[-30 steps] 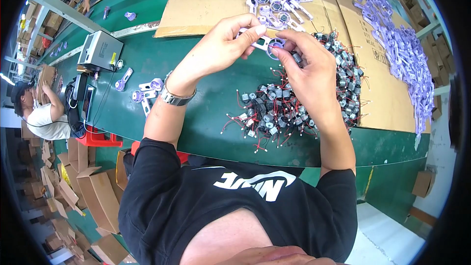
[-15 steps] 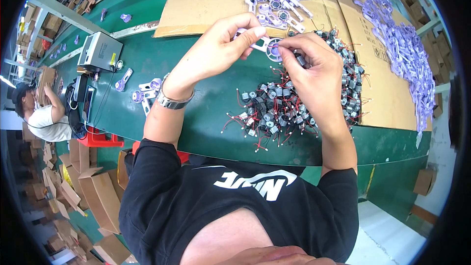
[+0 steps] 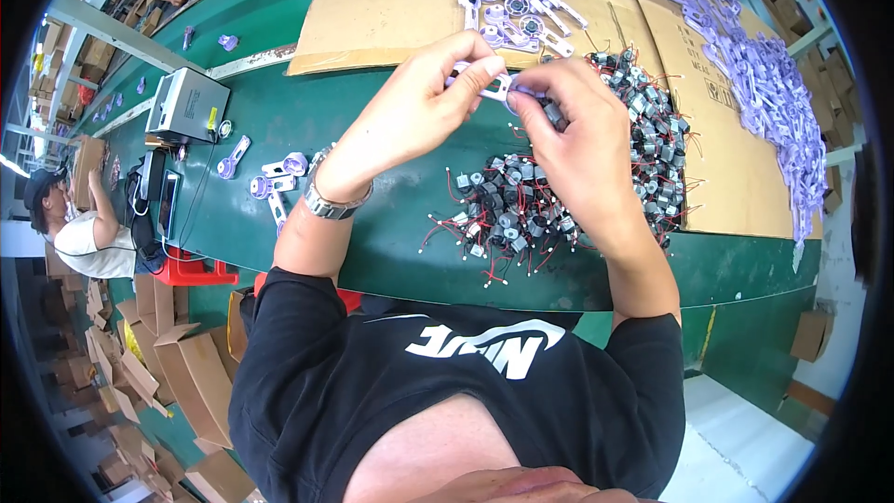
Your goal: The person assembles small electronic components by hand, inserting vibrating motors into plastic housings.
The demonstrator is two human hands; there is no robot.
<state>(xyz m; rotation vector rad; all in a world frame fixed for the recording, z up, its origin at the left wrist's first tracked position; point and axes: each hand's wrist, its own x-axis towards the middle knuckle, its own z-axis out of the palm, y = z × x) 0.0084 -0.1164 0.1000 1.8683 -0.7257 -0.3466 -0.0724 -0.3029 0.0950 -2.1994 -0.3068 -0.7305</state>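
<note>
A purple-and-white plastic housing (image 3: 496,88), with a slotted handle and a round end, is held above the table between both hands. My left hand (image 3: 433,98) pinches its handle between thumb and fingers. My right hand (image 3: 579,126) is closed at the round end, fingertips and thumb on it, hiding most of that end. A small grey motor (image 3: 556,115) shows under the right fingers; whether they hold it I cannot tell. Below and right of that hand lies a heap of small motors (image 3: 507,214) with red wires.
Several similar housings (image 3: 517,5) lie on a cardboard sheet (image 3: 372,14) at the back; a large purple pile (image 3: 778,121) covers its right side. Loose housings (image 3: 270,184), a grey metal box (image 3: 191,104) and a tablet (image 3: 169,203) sit leftward. A co-worker (image 3: 93,233) is at far left.
My right hand has moved left and its fingers have closed further over the housing's round end, which showed openly before. The housing has tilted; my left hand keeps its pinch.
</note>
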